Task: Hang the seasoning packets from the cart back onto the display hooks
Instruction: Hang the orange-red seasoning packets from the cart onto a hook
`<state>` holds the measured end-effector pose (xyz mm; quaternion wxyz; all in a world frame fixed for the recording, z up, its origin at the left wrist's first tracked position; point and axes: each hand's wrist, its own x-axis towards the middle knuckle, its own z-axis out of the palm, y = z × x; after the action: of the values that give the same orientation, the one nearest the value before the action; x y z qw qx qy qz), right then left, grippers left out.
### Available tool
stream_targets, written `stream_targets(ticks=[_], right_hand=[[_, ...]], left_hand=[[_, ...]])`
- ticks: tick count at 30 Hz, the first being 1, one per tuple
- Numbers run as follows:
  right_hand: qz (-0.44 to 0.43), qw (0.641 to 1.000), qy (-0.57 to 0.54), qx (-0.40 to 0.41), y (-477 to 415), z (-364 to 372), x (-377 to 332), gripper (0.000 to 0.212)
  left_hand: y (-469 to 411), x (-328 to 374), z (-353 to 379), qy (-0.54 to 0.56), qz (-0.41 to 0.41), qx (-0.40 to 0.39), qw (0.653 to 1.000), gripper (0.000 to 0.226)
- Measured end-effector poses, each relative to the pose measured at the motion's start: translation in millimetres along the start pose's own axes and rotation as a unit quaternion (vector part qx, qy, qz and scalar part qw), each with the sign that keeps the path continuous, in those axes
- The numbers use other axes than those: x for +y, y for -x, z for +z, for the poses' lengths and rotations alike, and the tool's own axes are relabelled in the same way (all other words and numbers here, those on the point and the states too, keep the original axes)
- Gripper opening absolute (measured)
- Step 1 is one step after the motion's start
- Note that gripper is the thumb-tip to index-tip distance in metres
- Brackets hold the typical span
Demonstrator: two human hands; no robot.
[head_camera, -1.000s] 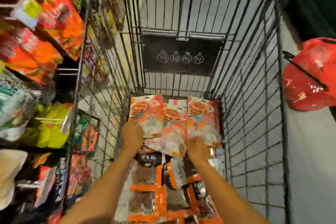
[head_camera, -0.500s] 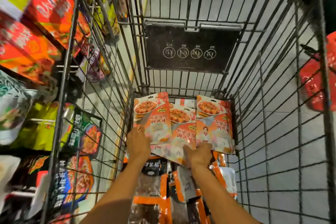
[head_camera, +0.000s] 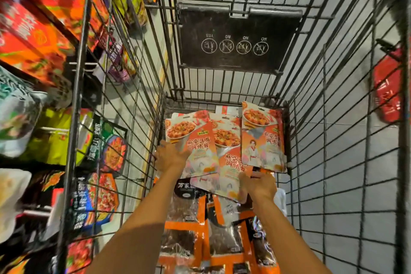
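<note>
Cart (head_camera: pixel 81 62) on floor (head_camera: pixel 344 147) beside shelves (head_camera: pixel 33 29), left hand (head_camera: pixel 170 159), right hand (head_camera: pixel 259 186), fingers (head_camera: pixel 259 176) clamped on seasoning packets (head_camera: pixel 263 140)

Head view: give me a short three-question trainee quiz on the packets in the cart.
1. True or false: the fanned seasoning packets already hang on display hooks.
2. Multiple choice: the right hand grips the fan at its A) top edge, B) lower edge, C) nowhere.
3. Fill in: the fan shows ___ dish pictures facing the camera.
Key: 1 false, they are inside the cart; 2 B; 3 three.
</note>
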<state>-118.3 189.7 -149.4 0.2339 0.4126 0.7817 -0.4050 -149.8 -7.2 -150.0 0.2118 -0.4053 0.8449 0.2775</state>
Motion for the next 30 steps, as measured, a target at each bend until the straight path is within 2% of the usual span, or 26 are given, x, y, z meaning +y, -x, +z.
stream_targets(ticks=[2, 4, 5, 9, 11, 14, 16, 19, 21, 23, 26, 30], right_hand=[[-0.017, 0.999, 0.021, -0.026, -4, 2, -4, 0.032], [-0.014, 0.998, 0.051, -0.04, -5, 3, -9, 0.05], [-0.007, 0.998, 0.052, -0.045, -6, 3, -10, 0.053], [0.005, 0.999, 0.019, -0.042, 1, -2, -13, 0.046], [0.007, 0.999, 0.019, -0.026, 9, -6, -9, 0.045], [0.038, 0.999, -0.006, -0.013, 22, -15, 8, 0.037], [0.057, 0.998, -0.018, -0.03, 28, -23, 20, 0.028], [0.084, 0.992, -0.049, -0.075, 34, -34, 36, 0.021], [0.101, 0.982, -0.12, -0.104, 37, -36, 42, 0.015], [0.106, 0.97, -0.176, -0.127, 38, -35, 43, 0.017], [0.1, 0.963, -0.203, -0.15, 36, -31, 41, 0.037], [0.125, 0.95, -0.22, -0.183, 37, -31, 37, 0.058]], left_hand=[[-4, 4, 2, -0.015, -0.004, 0.007, 1.0, 0.099], [-11, 6, 1, 0.033, -0.036, -0.002, 0.999, 0.102], [-13, 6, 0, 0.06, -0.052, -0.015, 0.997, 0.099], [-11, 1, -3, 0.134, -0.096, -0.057, 0.985, 0.077], [-7, -4, 0, 0.144, -0.096, -0.073, 0.982, 0.079], [5, -13, 1, 0.101, -0.052, -0.069, 0.991, 0.08], [14, -20, 2, 0.088, -0.028, -0.077, 0.993, 0.074], [21, -29, -3, 0.088, -0.034, -0.081, 0.992, 0.06], [25, -34, -9, 0.08, -0.017, -0.095, 0.992, 0.066], [28, -39, -12, 0.079, 0.016, -0.106, 0.991, 0.08], [34, -47, -14, 0.06, 0.055, -0.114, 0.99, 0.064], [43, -54, -17, 0.111, 0.03, -0.132, 0.985, 0.084]])
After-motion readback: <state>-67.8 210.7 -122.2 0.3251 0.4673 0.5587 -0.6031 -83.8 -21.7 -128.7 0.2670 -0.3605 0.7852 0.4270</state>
